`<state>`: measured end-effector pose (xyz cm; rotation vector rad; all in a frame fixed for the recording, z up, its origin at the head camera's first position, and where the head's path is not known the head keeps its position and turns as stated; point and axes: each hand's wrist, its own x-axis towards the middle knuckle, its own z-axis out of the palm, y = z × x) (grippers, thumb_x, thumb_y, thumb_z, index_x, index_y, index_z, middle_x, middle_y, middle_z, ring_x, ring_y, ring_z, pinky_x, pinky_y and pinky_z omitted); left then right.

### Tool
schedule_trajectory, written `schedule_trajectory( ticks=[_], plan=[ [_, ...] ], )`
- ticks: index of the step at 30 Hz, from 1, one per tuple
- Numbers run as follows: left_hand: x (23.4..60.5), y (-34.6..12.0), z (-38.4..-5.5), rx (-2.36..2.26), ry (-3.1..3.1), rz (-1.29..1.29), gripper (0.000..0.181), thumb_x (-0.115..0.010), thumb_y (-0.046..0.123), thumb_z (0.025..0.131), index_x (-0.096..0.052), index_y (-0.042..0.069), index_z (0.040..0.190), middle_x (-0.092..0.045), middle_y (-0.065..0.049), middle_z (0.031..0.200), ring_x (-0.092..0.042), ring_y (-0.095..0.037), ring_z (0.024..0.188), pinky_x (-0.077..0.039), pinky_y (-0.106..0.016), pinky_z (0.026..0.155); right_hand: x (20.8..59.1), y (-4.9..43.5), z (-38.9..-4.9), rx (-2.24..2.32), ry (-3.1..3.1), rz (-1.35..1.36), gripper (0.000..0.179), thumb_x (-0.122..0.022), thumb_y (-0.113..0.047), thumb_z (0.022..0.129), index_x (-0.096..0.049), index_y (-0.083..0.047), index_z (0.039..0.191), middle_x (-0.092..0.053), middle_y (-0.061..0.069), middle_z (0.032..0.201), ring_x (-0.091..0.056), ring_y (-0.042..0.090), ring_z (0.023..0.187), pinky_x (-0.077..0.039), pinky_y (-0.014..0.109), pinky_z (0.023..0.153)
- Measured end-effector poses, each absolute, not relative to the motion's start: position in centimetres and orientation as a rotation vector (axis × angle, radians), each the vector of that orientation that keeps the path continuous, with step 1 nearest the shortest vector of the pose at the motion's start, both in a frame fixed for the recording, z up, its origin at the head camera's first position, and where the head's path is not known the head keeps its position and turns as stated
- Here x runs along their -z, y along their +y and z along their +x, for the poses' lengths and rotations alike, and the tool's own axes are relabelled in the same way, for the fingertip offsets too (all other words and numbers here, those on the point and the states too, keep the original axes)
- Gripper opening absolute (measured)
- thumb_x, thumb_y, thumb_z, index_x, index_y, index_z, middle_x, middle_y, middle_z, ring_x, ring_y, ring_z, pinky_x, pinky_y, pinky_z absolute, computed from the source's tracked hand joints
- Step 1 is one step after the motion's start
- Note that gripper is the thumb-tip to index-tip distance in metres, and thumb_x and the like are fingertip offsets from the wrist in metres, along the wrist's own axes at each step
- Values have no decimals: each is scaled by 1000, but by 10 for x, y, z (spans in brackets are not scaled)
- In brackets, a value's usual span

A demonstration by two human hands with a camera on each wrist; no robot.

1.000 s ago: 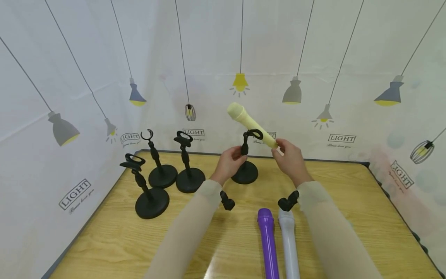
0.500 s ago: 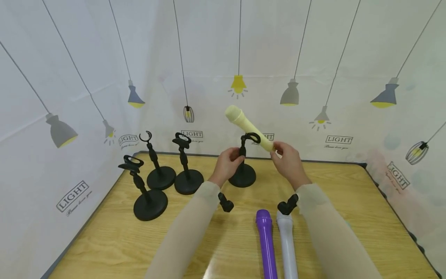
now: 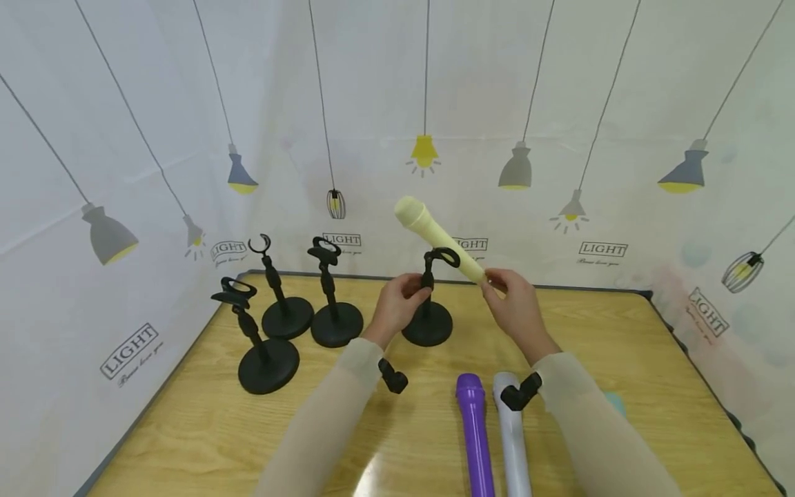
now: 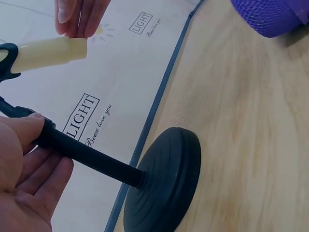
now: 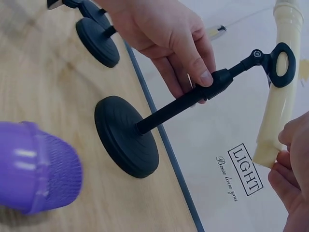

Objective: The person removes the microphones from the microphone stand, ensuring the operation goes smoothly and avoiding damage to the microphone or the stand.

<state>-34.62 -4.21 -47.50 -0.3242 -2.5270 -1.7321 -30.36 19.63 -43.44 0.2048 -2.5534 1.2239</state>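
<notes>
A cream microphone point(image 3: 424, 222) leans at a slant in the clip point(image 5: 283, 65) of a black desktop microphone stand point(image 3: 428, 324). In the right wrist view the clip wraps the microphone's handle. My left hand point(image 3: 396, 307) holds the stand's pole at its collar, thumb on the near side. With thumb and fingers, my right hand point(image 3: 517, 307) pinches the tail end of the microphone. The stand's round base point(image 5: 126, 137) is low at the table. A purple microphone point(image 3: 475, 431) and a pale grey one point(image 3: 514, 442) lie side by side nearer to me.
Several more black stands occupy the table's left side: one in front point(image 3: 269, 364), one behind point(image 3: 288, 316) and one to its right point(image 3: 337, 324). A teal thing point(image 3: 615, 402) is partly hidden by my right sleeve. A printed backdrop point(image 3: 373, 83) borders the wooden table point(image 3: 621, 331).
The stand and the cream microphone have come a little toward me and to the left, with both hands moving along. The grip of each hand looks the same.
</notes>
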Motion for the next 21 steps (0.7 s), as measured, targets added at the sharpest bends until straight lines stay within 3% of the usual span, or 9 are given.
schedule_trajectory(
  ticks=[21],
  plan=[
    [474, -70, -297, 1756, -2550, -407, 36, -75, 21, 104, -70, 8, 137, -77, -12, 128, -74, -30, 118, -60, -50, 105, 443, 198, -248, -1249, -2430, 426, 29, -69, 1, 102, -70, 8, 130, -73, 28, 129, -73, 45, 119, -59, 57, 105]
  ],
)
